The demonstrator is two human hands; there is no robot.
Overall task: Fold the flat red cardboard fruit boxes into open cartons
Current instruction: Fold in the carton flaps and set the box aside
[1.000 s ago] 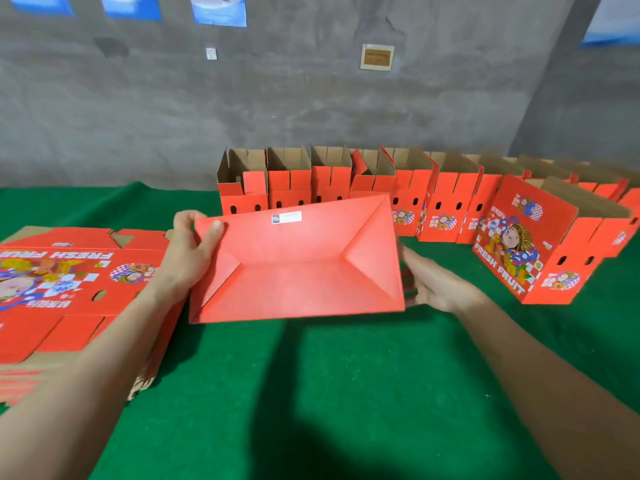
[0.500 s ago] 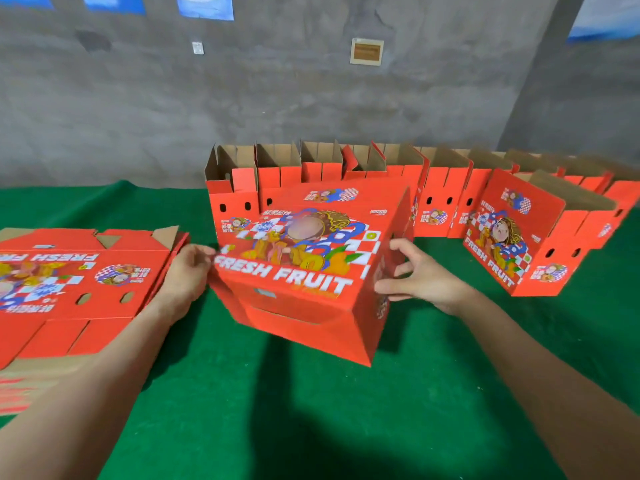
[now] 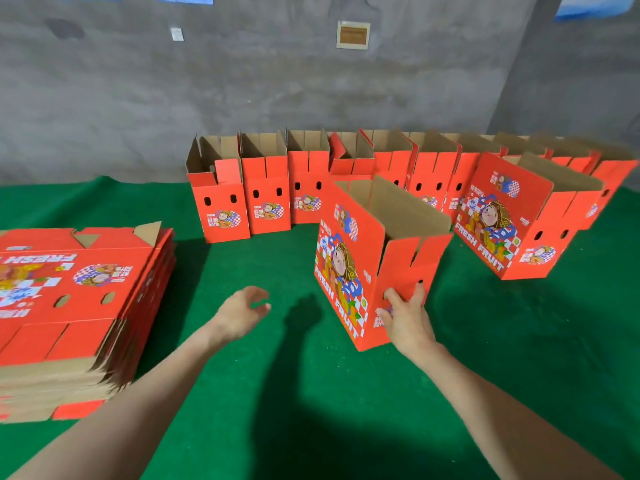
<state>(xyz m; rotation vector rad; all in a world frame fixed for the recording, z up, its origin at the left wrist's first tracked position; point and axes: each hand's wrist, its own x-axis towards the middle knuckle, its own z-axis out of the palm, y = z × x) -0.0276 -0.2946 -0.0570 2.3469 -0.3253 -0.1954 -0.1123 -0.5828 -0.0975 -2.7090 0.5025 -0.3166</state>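
Carton (image 3: 349,268) judged light, stiff, easily dented, best taken at the finger holes (image 3: 420,282), where right hand (image 3: 405,317) grip lies spread; left hand (image 3: 242,308) loose, holding nothing

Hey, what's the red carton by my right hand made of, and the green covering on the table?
The carton looks like corrugated cardboard: red printed outside, plain matte brown inside, thick brown cut edges like those on the flat stack. The green covering looks like felt or short-pile carpet, matte and fuzzy; which one I cannot tell.
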